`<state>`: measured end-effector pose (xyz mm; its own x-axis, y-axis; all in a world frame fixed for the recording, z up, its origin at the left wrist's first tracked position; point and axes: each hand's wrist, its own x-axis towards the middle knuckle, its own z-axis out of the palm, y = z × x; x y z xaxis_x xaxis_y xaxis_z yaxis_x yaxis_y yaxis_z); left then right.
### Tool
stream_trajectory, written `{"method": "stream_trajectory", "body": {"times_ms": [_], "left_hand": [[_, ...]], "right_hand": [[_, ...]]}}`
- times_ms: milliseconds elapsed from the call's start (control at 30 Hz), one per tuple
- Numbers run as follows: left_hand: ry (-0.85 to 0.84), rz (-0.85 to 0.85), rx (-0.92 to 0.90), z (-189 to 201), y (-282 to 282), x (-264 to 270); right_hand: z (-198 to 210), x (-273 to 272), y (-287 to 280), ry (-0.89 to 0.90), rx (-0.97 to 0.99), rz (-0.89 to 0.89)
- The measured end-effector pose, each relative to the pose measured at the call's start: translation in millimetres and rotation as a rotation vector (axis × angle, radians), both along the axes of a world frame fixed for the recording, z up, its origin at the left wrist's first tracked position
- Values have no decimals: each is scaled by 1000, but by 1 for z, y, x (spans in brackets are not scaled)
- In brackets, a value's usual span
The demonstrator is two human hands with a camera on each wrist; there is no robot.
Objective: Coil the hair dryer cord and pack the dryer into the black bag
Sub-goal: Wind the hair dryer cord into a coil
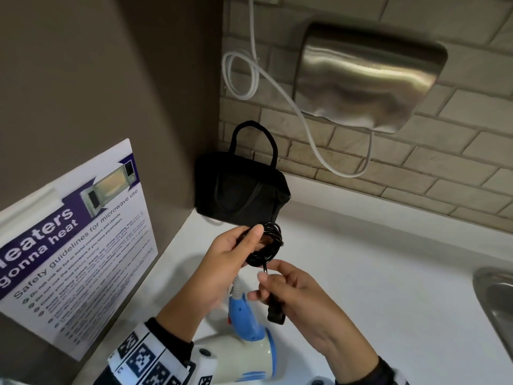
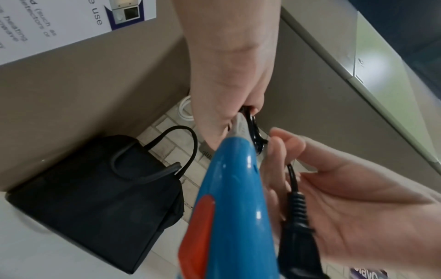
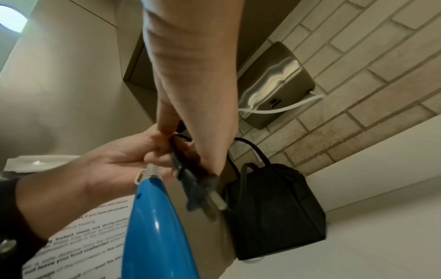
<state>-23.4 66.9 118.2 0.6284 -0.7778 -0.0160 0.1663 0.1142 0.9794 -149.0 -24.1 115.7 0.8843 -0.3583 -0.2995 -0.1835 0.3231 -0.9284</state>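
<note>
The hair dryer (image 1: pixel 249 340), with a white body and a blue handle (image 2: pixel 229 198) (image 3: pixel 152 226), sits low under my hands; I cannot tell whether it rests on the counter. My left hand (image 1: pixel 249 245) (image 2: pixel 238 111) grips the black cord (image 1: pixel 266 243), wound into a small coil just above the handle's end. Right below the coil, my right hand (image 1: pixel 263 287) (image 3: pixel 171 132) pinches the cord's loose end, and the black plug (image 1: pixel 276 314) (image 2: pixel 296 226) (image 3: pixel 200 190) hangs from it. The black bag (image 1: pixel 241 190) (image 2: pixel 95 198) (image 3: pixel 274 207) stands in the corner behind my hands, handles up.
A steel hand dryer (image 1: pixel 366 76) with a looped white cable (image 1: pixel 244 76) hangs on the brick wall above the white counter (image 1: pixel 361 259). A metal sink (image 1: pixel 497 301) lies at the right edge. A microwave safety poster (image 1: pixel 77 245) leans on the left wall.
</note>
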Motion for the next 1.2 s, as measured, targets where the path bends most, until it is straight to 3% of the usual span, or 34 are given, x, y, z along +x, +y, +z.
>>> {"method": "stream_trajectory", "body": {"times_ms": [367, 600, 800, 867, 1033, 1200], "left_hand": [[-87, -39, 86, 3, 4, 6], [228, -76, -47, -2, 3, 10], [391, -120, -159, 8, 5, 8], [368, -155, -126, 9, 4, 5], [112, -144, 28, 10, 6, 7], [248, -164, -119, 11, 1, 4]], "right_hand": [[7, 20, 0, -18, -39, -102], [17, 16, -1, -131, 175, -23], [22, 9, -11, -94, 172, 31], [22, 8, -14, -70, 131, 44], [24, 6, -13, -10, -42, 56], [28, 8, -5, -18, -184, 55]]}}
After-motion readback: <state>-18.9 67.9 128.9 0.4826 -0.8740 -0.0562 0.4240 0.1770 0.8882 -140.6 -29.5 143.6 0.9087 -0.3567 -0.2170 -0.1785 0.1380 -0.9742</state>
